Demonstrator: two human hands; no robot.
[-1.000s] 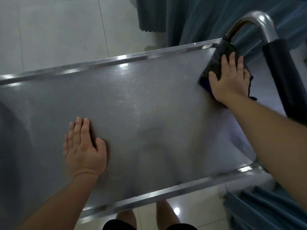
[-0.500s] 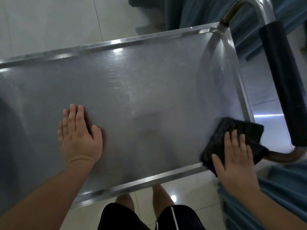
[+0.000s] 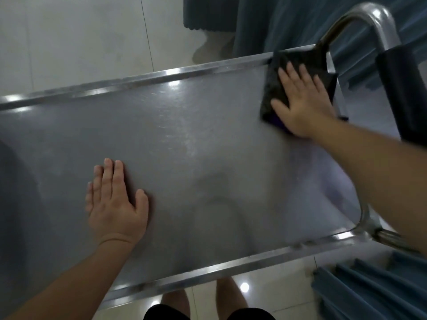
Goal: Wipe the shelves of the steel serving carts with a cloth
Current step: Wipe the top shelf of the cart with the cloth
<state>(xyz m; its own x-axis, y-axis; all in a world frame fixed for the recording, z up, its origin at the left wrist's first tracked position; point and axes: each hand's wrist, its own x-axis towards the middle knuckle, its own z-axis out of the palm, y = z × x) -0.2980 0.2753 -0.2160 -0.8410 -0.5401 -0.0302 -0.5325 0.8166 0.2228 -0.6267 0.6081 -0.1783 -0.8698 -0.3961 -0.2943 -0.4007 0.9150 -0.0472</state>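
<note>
Pressing flat on a dark cloth (image 3: 300, 72), the right hand (image 3: 305, 107) has its fingers straight and a little spread, with the thumb out to the left. The cloth lies in the far right corner of the steel shelf (image 3: 196, 146), touching the far rim and the right rim. A bit of purple peeks out at the near edge of the cloth, under the palm. The left hand (image 3: 115, 204) lies flat on the shelf near the left side, fingers straight and close together, thumb out to the right. It holds nothing. The two hands are well apart. The shelf is shiny and grey, with a raised rim all round it. At the right end a bent steel handle (image 3: 369, 21) goes up and over, and part of it has a dark grip (image 3: 406, 93). Blue curtains (image 3: 288, 19) hang past the far side, and more blue cloth shows at the near right. The floor (image 3: 80, 42) has pale tiles.
</note>
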